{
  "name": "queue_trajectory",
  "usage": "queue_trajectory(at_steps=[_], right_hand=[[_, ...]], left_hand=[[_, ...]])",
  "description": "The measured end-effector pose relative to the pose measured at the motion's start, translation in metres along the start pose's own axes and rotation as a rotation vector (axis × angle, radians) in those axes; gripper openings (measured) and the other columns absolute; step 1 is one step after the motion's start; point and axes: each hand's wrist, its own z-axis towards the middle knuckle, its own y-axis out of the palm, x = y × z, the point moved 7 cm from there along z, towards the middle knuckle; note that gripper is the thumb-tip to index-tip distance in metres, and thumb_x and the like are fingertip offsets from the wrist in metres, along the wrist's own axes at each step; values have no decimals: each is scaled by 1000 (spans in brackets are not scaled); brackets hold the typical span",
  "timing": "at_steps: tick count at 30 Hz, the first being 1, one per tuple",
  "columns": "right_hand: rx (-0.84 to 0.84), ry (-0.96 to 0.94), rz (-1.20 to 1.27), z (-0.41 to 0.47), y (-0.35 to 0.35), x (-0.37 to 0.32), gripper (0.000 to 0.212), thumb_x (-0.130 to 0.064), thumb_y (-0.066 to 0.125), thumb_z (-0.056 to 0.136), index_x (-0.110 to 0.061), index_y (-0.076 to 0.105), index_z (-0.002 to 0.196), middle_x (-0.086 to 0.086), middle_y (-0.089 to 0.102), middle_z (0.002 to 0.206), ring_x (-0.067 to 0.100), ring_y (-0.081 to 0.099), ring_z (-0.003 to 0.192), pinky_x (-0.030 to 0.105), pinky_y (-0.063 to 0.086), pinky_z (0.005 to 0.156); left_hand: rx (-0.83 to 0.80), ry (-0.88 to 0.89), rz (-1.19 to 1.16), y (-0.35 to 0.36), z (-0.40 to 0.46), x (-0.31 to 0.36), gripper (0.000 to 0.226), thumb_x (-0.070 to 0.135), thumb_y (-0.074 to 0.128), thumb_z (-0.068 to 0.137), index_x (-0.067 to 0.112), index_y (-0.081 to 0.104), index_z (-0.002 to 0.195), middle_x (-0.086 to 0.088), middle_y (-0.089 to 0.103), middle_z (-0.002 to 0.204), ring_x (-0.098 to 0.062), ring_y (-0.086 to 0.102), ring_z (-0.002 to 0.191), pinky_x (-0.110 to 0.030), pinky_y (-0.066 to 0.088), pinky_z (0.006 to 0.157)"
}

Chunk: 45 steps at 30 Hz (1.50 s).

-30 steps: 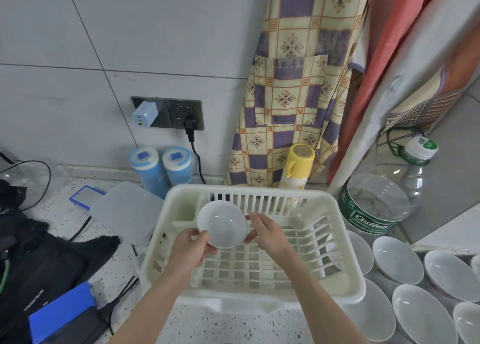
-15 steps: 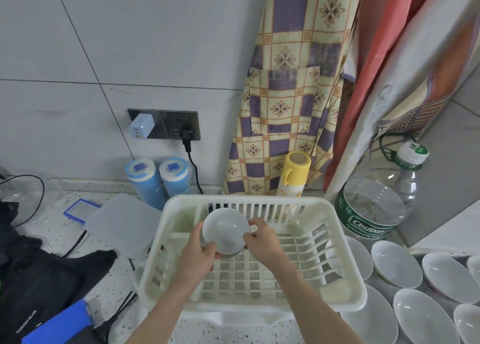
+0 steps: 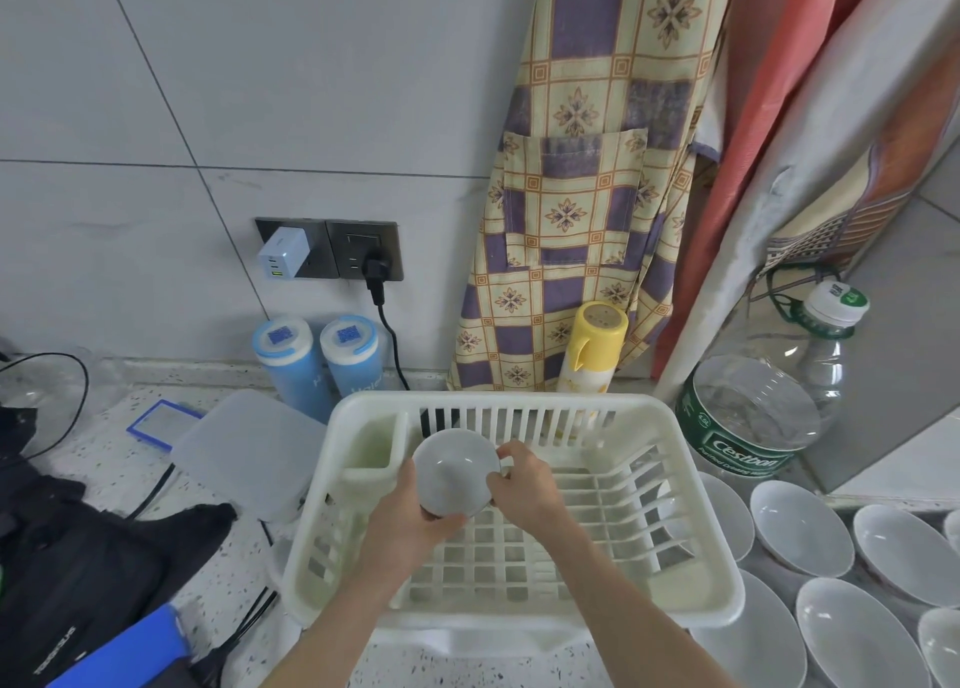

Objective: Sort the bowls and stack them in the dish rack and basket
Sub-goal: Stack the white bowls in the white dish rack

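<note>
Small bowl held inside the dish rack.
Left hand and right hand both grip its rim, bowl tilted.

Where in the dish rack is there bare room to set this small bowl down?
The dish rack floor grid right of and in front of both hands is bare, out to the slotted right wall. The small bowl, gripped by the left hand and right hand, crowds the back left beside the cutlery compartment.
</note>
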Motion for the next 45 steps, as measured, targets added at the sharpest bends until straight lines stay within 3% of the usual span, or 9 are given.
queue_trajectory(at_steps=[5, 13, 18, 22, 27, 32, 36, 39, 45], right_hand=[[-11, 9, -30, 3, 6, 2, 37, -14, 50, 86, -16, 48, 122, 11, 71, 92, 25, 69, 81, 32, 55, 68], [-15, 78, 18, 7, 8, 14, 41, -16, 52, 86, -18, 47, 127, 9, 71, 98, 18, 70, 71, 33, 58, 62], [-1, 184, 131, 2, 9, 27, 38, -17, 52, 86, -10, 56, 124, 6, 75, 87, 12, 59, 57, 26, 51, 58], [-26, 243, 271, -7, 7, 22, 29, -16, 52, 89, -10, 62, 116, 2, 71, 70, 8, 50, 43, 14, 36, 37], [-51, 233, 325, -35, -6, 14, 33, -26, 49, 95, -8, 58, 121, 4, 70, 84, 12, 46, 47, 14, 29, 33], [31, 79, 471, -92, -39, 14, 28, -19, 51, 95, -20, 55, 123, -3, 74, 85, 4, 48, 43, 12, 34, 38], [174, 28, 661, -152, -65, 43, 20, -17, 52, 97, -23, 63, 112, -4, 77, 80, 2, 48, 43, 12, 35, 40], [323, 74, 746, -194, -79, 85, 18, -17, 54, 96, -26, 66, 106, 1, 76, 80, 6, 43, 43, 12, 35, 41], [527, 280, 789, -259, -93, 172, 15, -18, 56, 95, -25, 70, 95, 1, 76, 77, 7, 40, 41, 19, 31, 44]], left_hand=[[22, -4, 55, 1, 1, -3, 84, 37, 80, 78, 25, 34, 146, 3, 67, 106, -15, 66, 89, -30, 52, 76], [40, -31, 111, 1, 2, -7, 77, 41, 77, 80, 23, 37, 143, 3, 68, 105, -17, 65, 93, -33, 54, 80], [43, -51, 191, 1, 2, -3, 73, 44, 74, 82, 19, 38, 140, 0, 68, 108, -20, 65, 95, -31, 52, 74], [66, -43, 209, -2, 1, 2, 67, 43, 74, 81, 15, 43, 135, -2, 67, 108, -22, 64, 96, -34, 54, 76], [111, 33, 273, -10, -6, 11, 59, 37, 72, 85, 16, 48, 135, -1, 67, 90, -21, 64, 83, -34, 52, 72], [175, 117, 33, -23, -36, 30, 49, 36, 72, 87, 21, 59, 131, 5, 67, 74, -6, 63, 68, -16, 43, 60], [68, 220, -169, 1, -81, 56, 25, 34, 69, 90, 28, 64, 114, 2, 72, 66, 0, 66, 59, -11, 47, 54], [-92, 236, -286, 39, -114, 65, 15, 34, 62, 95, 27, 66, 107, 2, 73, 67, 1, 52, 41, -15, 40, 43], [-401, 59, -333, 129, -174, 45, 15, 32, 56, 98, 22, 66, 102, 2, 73, 68, -10, 44, 38, -24, 39, 42]])
